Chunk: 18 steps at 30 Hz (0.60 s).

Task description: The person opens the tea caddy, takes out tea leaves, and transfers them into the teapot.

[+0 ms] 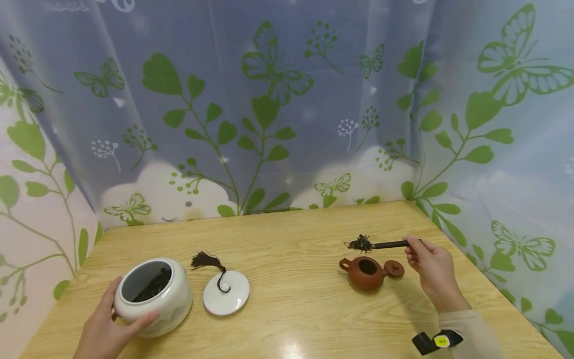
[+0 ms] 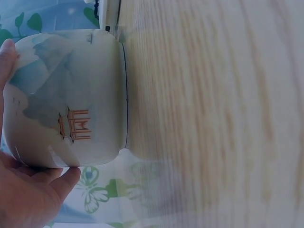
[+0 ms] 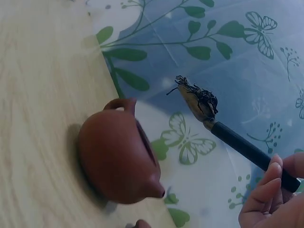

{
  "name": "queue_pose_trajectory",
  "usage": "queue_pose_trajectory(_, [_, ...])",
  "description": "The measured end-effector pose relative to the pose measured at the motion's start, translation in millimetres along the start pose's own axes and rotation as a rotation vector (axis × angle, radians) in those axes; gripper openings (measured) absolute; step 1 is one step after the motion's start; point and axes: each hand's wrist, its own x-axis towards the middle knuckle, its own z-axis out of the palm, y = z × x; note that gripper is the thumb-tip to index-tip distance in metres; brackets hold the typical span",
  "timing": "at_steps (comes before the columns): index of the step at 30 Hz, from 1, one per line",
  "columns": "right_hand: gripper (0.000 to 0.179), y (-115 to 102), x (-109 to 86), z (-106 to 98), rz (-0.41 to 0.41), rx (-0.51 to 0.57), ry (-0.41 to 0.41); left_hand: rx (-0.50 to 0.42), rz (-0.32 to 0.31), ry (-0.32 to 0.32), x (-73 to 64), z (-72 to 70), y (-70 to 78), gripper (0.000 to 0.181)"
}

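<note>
At the left of the head view, my left hand (image 1: 107, 319) grips a white porcelain tea jar (image 1: 172, 311), thumb on its near side and fingers around its far side. Dark tea leaves (image 1: 157, 284) lie inside the lidless jar. A painted red pavilion shows on its wall (image 2: 78, 124) in the left wrist view. My right hand (image 1: 432, 269) pinches the dark handle of a tea scoop (image 1: 390, 244) heaped with dry tea leaves (image 1: 360, 243). The loaded scoop is held above a brown clay teapot (image 1: 364, 281), apart from it. The teapot's top opening is uncovered.
The jar's white lid (image 1: 226, 294), with a dark tassel (image 1: 208, 260), lies right of the jar. The teapot's small lid (image 1: 394, 269) rests beside its spout. Everything stands on a wooden table (image 1: 291, 259), with patterned curtains (image 1: 287, 124) at its back and sides.
</note>
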Motion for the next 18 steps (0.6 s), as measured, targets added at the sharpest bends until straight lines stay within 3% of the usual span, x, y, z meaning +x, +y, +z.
queue_pose_trajectory(18, [0.013,12.5,-8.5,-26.9,0.012,-0.121,0.096,0.010,-0.016,-0.010,0.3,-0.5,1.1,0.115])
